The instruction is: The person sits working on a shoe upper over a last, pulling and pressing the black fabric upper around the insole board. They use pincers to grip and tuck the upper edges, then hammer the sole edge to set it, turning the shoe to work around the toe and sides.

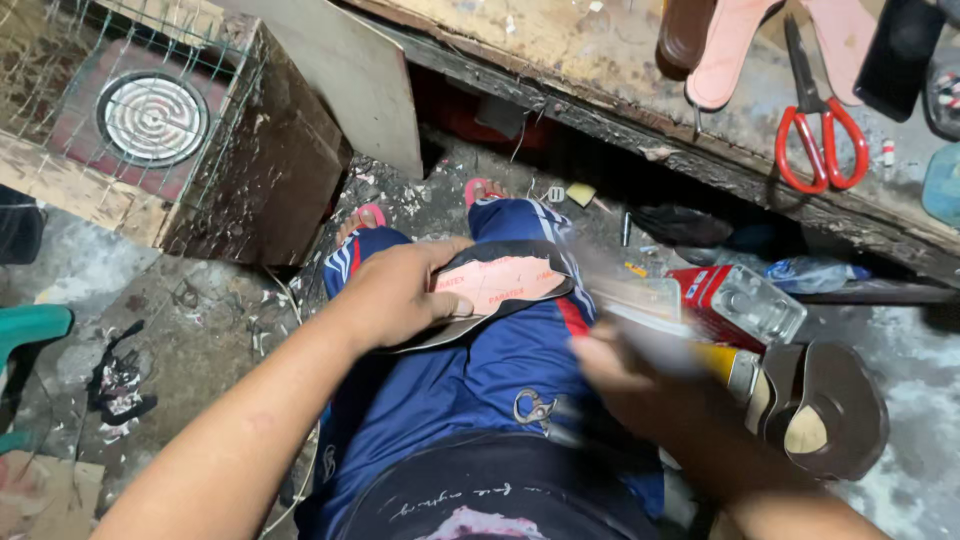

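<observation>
My left hand (400, 290) grips a flat shoe insole (500, 283) with a pink face and a black edge, held over my blue-trousered lap. My right hand (640, 385) is blurred with motion just right of the insole; it is closed on a brush-like tool (640, 305) whose pale end smears toward the insole. A yellow glue can (735, 368) stands close beside that hand.
A worn wooden bench (600, 60) runs along the top with red-handled scissors (820, 130), pink insoles (725, 50) and a dark sole. A red box (710, 290), a brown shoe sole (830, 405) and a wire-caged heater coil (152, 118) sit around me on the littered floor.
</observation>
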The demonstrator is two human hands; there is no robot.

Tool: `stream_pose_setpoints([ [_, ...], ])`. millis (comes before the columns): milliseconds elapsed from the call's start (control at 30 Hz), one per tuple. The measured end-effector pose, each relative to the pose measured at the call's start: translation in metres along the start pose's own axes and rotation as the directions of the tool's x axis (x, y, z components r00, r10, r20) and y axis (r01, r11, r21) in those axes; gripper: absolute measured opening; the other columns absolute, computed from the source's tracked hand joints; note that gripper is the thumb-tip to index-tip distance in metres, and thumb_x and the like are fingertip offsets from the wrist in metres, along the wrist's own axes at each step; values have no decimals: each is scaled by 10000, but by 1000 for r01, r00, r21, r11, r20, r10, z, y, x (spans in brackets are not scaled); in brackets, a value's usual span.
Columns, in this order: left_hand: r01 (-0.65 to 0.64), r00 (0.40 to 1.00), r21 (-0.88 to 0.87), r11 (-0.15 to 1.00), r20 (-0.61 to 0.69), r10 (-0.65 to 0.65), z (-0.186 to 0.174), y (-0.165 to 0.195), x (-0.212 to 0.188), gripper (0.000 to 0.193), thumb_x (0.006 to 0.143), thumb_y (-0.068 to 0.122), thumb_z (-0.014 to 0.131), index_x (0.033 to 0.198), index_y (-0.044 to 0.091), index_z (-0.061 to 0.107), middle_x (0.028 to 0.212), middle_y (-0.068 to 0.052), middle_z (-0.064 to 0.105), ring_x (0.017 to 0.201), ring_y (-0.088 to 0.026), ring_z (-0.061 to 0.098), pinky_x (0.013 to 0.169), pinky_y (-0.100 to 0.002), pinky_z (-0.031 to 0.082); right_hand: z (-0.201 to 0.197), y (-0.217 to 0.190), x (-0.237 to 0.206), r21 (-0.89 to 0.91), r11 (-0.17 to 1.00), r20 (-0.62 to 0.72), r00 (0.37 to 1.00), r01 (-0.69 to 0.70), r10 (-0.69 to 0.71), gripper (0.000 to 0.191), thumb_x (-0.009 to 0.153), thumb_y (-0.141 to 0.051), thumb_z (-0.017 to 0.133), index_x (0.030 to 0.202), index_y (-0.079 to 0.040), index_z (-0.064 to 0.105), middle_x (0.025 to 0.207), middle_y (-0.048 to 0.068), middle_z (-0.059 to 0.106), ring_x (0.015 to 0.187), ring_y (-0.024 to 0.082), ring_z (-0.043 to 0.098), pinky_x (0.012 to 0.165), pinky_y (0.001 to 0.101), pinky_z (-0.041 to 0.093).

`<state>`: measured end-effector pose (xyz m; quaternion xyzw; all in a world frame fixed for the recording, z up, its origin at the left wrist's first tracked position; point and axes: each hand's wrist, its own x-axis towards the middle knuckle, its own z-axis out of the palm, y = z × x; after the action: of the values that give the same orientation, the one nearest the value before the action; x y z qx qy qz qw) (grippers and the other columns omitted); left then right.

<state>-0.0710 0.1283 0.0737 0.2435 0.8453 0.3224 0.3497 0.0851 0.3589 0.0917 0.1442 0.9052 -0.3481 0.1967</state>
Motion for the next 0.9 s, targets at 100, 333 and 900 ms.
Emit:
stream_pose_setpoints([
  [100, -38, 999, 79, 996, -14, 39, 0, 0, -5, 663, 739, 313, 813, 1363, 230, 604, 1099, -121, 751, 1029, -323, 708, 882, -409, 530, 9, 7, 4, 109, 981, -32, 987, 162, -160, 406, 874, -253, 688, 1191, -14, 605, 998, 189, 690, 926, 373, 676, 803, 468, 509],
  [333, -19, 998, 169, 985, -49, 28, 15, 1, -5, 744, 742, 368, 820, 1407, 179, 546, 1126, -165, 718, 1062, -369, 669, 887, -458, 513, 10, 80, -12, 196, 964, -372, 923, 181, -98, 279, 869, -187, 684, 1094, -23, 666, 904, 76, 694, 812, 272, 682, 751, 368, 536],
  [900, -6, 999, 141, 990, -31, 11, 13, 7, 9, 683, 755, 374, 807, 1372, 180, 587, 1106, -164, 725, 1050, -363, 687, 879, -437, 530, 13, 70, -2, 391, 920, -165, 981, -30, 102, 345, 872, -257, 705, 1111, -10, 673, 865, 128, 705, 772, 248, 690, 697, 370, 555],
])
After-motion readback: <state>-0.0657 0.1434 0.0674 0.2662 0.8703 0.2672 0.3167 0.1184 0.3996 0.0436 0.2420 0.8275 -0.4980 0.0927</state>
